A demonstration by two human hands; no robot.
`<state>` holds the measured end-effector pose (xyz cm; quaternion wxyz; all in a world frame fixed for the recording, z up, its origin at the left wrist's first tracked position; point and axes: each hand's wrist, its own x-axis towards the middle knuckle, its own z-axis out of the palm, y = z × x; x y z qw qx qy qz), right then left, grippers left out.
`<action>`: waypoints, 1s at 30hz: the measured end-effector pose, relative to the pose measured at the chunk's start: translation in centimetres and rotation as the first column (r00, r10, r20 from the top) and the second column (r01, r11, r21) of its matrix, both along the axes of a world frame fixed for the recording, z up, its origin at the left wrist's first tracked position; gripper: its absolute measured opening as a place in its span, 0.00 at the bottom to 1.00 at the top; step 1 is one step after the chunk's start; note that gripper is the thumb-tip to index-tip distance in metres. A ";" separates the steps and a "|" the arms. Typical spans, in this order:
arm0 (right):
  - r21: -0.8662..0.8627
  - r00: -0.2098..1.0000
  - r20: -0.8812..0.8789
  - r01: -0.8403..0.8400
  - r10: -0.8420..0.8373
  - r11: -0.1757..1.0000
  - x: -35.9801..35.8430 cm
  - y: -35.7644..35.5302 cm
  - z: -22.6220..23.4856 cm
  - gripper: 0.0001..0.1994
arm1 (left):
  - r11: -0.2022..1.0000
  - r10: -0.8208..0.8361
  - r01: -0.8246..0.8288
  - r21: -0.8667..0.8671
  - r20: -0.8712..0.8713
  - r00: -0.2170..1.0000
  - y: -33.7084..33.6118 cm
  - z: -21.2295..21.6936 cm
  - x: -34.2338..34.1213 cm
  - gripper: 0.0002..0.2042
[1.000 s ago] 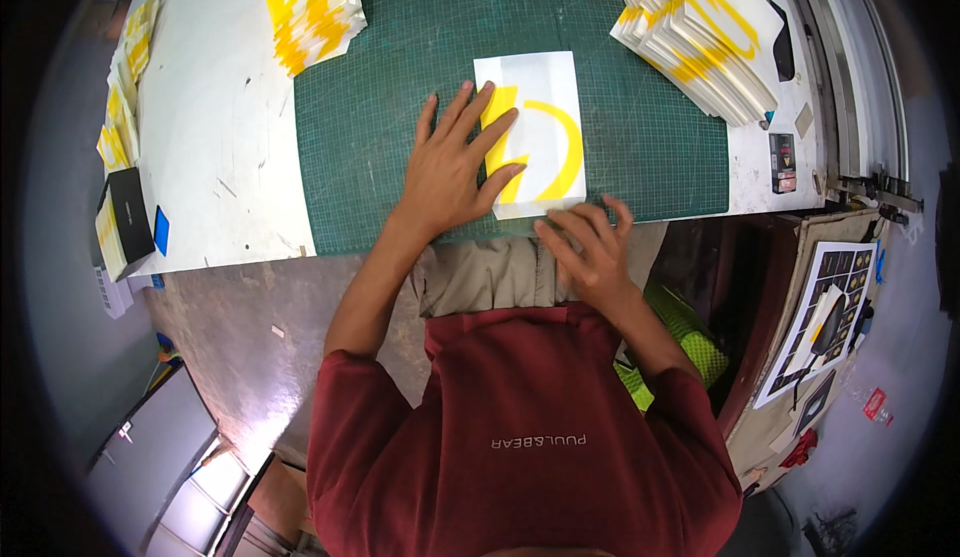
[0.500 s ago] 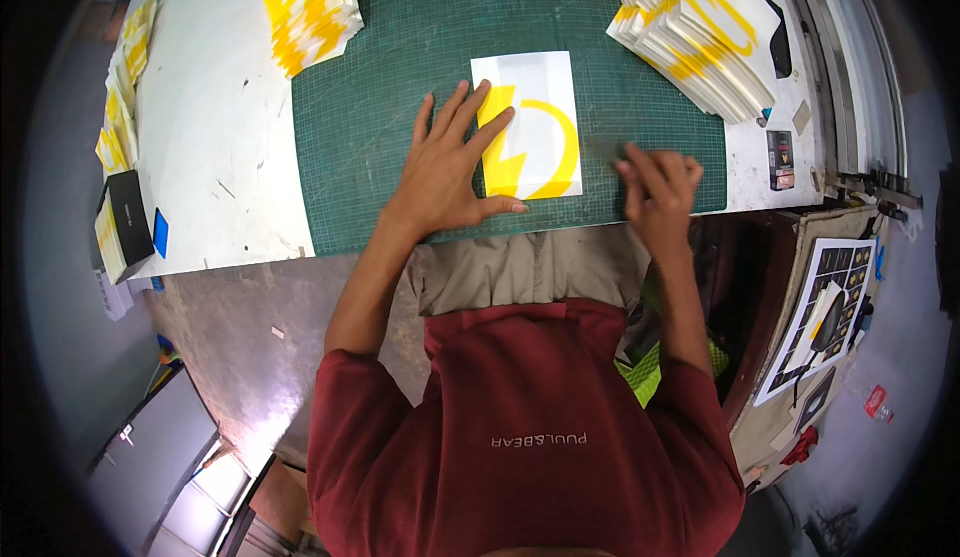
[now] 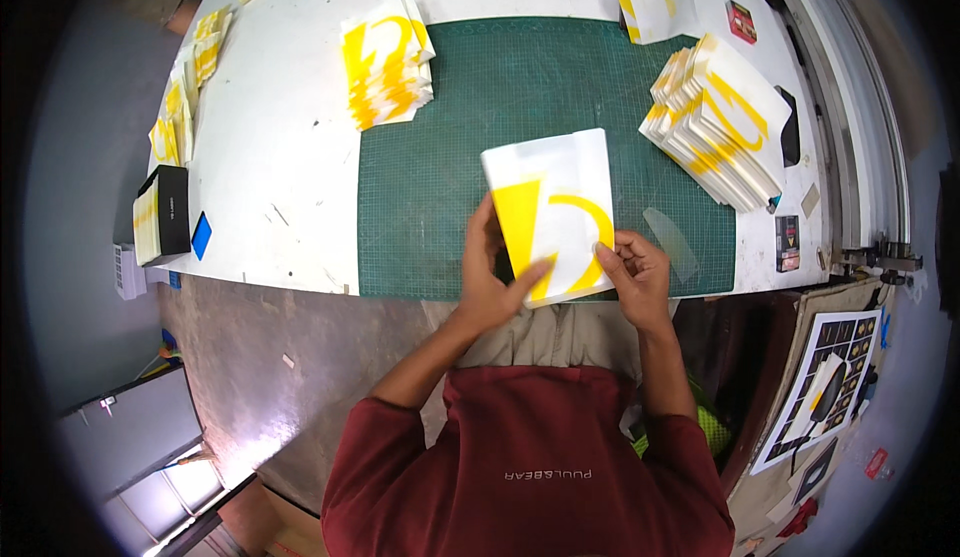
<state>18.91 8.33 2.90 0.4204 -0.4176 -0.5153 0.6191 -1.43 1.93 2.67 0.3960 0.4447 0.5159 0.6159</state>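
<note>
A flat white paper packet (image 3: 572,182) with a bold yellow print is held between my two hands, tilted, above the near edge of the green cutting mat (image 3: 530,67). My left hand (image 3: 492,272) grips its lower left side, thumb on the front and fingers behind. At the lower right edge, my right hand (image 3: 640,267) pinches it with the thumb in front. Whether the packet is a bag or an envelope I cannot tell. Beside my right hand, a thin translucent strip (image 3: 672,242) lies on the mat.
Matching packets form a stack (image 3: 390,67) at the mat's left and a thicker stack (image 3: 715,122) at its right. A black box (image 3: 173,212) of packets stands at the table's left edge, near a blue card (image 3: 202,236). A small dark box (image 3: 788,244) lies right; a metal rail (image 3: 850,147) runs beyond.
The packet lay flat on the mat under my left hand; now it is lifted and tilted. My right hand has come in from the right and taken hold of it. The view has shifted.
</note>
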 end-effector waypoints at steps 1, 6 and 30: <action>0.050 0.999 0.033 0.020 -0.021 0.999 -0.2 0.3 0.5 0.16 | 0.993 -0.040 0.067 -0.096 0.256 0.966 0.6 -0.8 -1.0 0.38; 0.799 0.627 0.430 0.070 -0.649 0.597 5.8 7.3 4.1 0.19 | 0.948 0.317 -0.318 0.020 0.063 0.946 8.0 2.1 -8.4 0.31; 0.876 0.586 0.459 -0.425 -0.668 0.229 3.3 3.8 3.7 0.15 | 0.902 -0.289 0.408 -0.145 0.498 0.818 8.3 1.1 -7.1 0.38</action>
